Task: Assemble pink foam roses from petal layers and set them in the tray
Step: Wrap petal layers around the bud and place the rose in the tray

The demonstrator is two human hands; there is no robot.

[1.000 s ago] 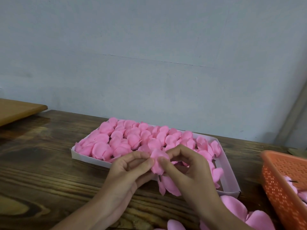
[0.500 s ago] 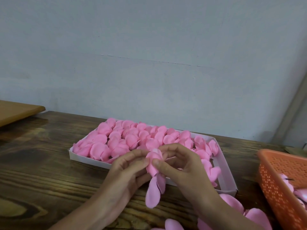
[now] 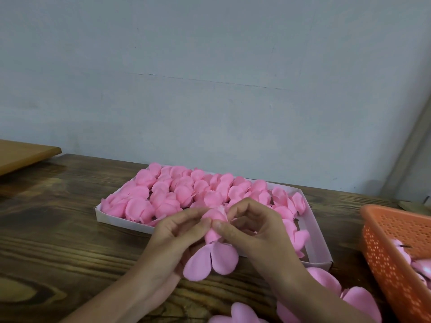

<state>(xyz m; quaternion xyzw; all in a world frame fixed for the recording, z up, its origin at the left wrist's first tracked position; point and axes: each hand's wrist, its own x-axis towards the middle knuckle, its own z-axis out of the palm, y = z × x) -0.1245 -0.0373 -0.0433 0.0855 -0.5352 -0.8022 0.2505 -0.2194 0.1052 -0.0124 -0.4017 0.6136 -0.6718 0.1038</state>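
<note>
A half-built pink foam rose (image 3: 215, 238) is held just above the table in front of the tray. My left hand (image 3: 173, 238) and my right hand (image 3: 253, 231) both pinch its rolled bud between thumb and fingers. Two loose petals (image 3: 211, 261) of its outer layer hang down below the bud. The white shallow tray (image 3: 323, 247) behind holds several finished pink roses (image 3: 184, 194), packed in rows over most of its floor. A bare strip shows along the tray's right side.
Loose pink petal layers (image 3: 326, 279) lie on the dark wooden table (image 3: 58, 229) at the lower right. An orange perforated basket (image 3: 391, 257) with more pink pieces stands at the right edge. A light wooden board (image 3: 21, 155) juts in at the left. A grey wall rises behind.
The hanging petals have dropped lower and spread apart below the bud. Both hands stayed pinched on the bud, shifting slightly as they work it.
</note>
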